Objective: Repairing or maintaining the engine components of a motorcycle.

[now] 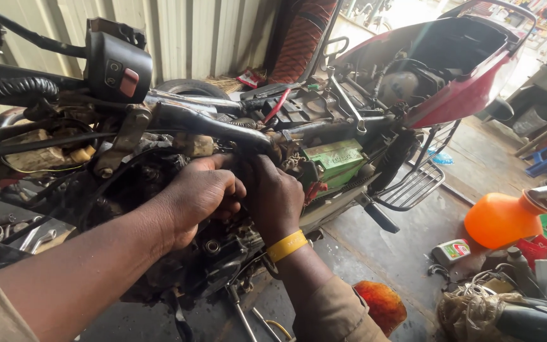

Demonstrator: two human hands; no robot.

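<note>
The fingers (pixel 226 190) of the left hand (pixel 201 193) are curled tightly inward, pressed together against dark engine parts just under the frame tube (pixel 210 125); what they pinch, if anything, cannot be told, as the tips are hidden in the shadowed gap. The right hand (pixel 275 196) is set just beside the left, touching it, its fingers bent forward into the same gap, and whether they are closed on something cannot be told. A yellow band (pixel 287 245) is worn on the right wrist, and a tan sleeve (pixel 330 313) covers the forearm below it.

Both hands are held against the middle of a stripped motorcycle (pixel 235 145), above the greasy engine (pixel 216 253). Just right of the right hand a green battery (pixel 335 159) is seated in the frame, with a red wire (pixel 277 105) lying above it. Further right, the red tail (pixel 470 88) is seen with the seat removed. At upper left a black handlebar switch (pixel 118 68) with a red button is mounted.

On the floor (pixel 381 247), well apart to the right, an orange funnel (pixel 501 218) is lying on its side near a small bottle (pixel 452 251). An orange rounded object (pixel 381 304) is lying beside the right forearm.
</note>
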